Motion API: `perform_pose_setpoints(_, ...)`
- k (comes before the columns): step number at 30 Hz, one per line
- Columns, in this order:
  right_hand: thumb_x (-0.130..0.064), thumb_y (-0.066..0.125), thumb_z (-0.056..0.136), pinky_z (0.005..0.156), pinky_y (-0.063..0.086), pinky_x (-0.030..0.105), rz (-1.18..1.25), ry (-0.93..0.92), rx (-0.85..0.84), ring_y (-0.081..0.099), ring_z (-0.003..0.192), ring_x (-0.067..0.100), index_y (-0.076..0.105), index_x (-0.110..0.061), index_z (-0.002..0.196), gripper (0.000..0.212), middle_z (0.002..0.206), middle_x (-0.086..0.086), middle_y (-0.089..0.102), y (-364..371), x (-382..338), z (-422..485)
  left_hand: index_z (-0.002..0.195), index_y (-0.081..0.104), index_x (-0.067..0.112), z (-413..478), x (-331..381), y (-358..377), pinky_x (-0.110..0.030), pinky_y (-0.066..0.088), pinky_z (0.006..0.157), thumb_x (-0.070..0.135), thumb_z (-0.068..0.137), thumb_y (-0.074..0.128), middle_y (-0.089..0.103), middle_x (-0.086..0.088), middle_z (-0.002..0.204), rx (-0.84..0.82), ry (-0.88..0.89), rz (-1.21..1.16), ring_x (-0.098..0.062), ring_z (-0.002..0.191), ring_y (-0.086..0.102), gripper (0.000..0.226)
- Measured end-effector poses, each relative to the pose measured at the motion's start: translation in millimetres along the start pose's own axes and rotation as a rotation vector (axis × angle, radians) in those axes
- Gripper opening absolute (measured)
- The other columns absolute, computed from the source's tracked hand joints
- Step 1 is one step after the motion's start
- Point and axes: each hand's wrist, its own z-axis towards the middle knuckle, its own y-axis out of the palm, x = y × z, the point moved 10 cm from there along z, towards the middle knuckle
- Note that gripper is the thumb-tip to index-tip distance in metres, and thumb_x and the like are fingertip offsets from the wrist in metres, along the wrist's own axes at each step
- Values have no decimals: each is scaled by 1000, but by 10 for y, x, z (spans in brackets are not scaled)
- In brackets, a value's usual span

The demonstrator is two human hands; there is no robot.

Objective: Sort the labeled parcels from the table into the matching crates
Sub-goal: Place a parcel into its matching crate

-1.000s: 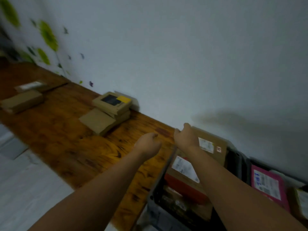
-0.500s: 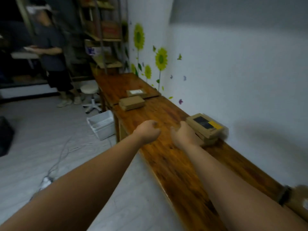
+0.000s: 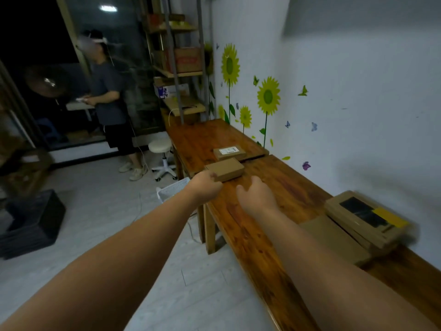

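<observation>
One plain parcel just beyond the left hand, a fist at its near corner; right hand loosely open.

I'm seeing a small stockroom used for parcel sorting: long wooden surface carrying cardboard parcels, metal shelf rack loaded with boxes, black crate on floor, sunflower decals on wall.

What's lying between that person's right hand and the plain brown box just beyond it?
Nothing but a short strip of bare wooden table. In the head view the right hand is just short of the plain brown parcel, with no object between them.
</observation>
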Motion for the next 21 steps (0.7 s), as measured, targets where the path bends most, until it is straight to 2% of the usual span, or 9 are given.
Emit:
perform_pose_setpoints(4,-37,49,107,93,49,36,-2,21,-3,52,136,31,34,-10,157,59,153,12,48,78,-65,702,155,39,18,654,64,-65,-34,51,96,28,98,57,47,-9,153,29,1,61,-23,127,56,60)
perform_pose_setpoints(6,-36,49,106,85,47,34,6,15,-2,55,130,31,36,-9,155,57,149,13,51,161,-98,1079,155,39,19,992,32,-102,-28,53,79,26,98,57,52,-8,147,32,3,55,-11,100,62,60)
perform_pose_setpoints(8,-37,49,106,78,45,31,7,34,-19,59,124,30,39,-9,152,54,144,12,55,276,-95,1345,155,39,18,1239,-70,-139,-19,45,63,25,99,57,64,0,120,21,-21,32,1,72,50,59)
perform_pose_setpoints(10,-36,50,106,77,43,30,-4,63,-49,59,123,30,41,-9,150,52,142,12,55,445,-68,1584,155,39,17,1530,-267,-158,-17,41,58,24,100,57,57,11,94,12,-67,16,2,66,45,58)
perform_pose_setpoints(11,-35,50,106,79,42,30,-10,73,-54,58,124,31,41,-9,150,51,142,13,55,504,-58,1681,155,39,17,1652,-337,-176,-17,41,58,24,100,57,56,10,95,8,-82,12,2,67,46,58)
perform_pose_setpoints(14,-36,50,105,81,43,32,-1,118,-62,58,123,32,44,-10,145,48,140,13,56,699,-17,2034,155,39,16,2069,-478,-237,-18,44,61,22,100,56,62,-4,122,-23,-91,-10,-3,76,52,58)
perform_pose_setpoints(17,-36,52,104,75,46,31,13,155,-39,62,112,29,49,-11,141,44,132,10,61,901,16,2410,154,41,17,2543,-582,-280,-31,58,83,26,99,59,62,-8,135,-48,-62,-8,-14,101,64,58)
perform_pose_setpoints(19,-35,53,104,61,45,28,21,188,-24,60,96,23,50,-11,139,43,127,9,64,1019,13,2652,155,39,18,2852,-641,-344,-34,53,91,28,99,60,53,-9,147,-54,-44,0,-17,113,59,60)
perform_pose_setpoints(21,-34,54,103,58,45,27,26,230,3,61,93,21,49,-11,141,45,126,8,66,1188,-36,2968,155,38,18,3247,-732,-439,-38,50,102,28,100,60,46,-8,155,-87,-29,-20,-22,128,53,61)
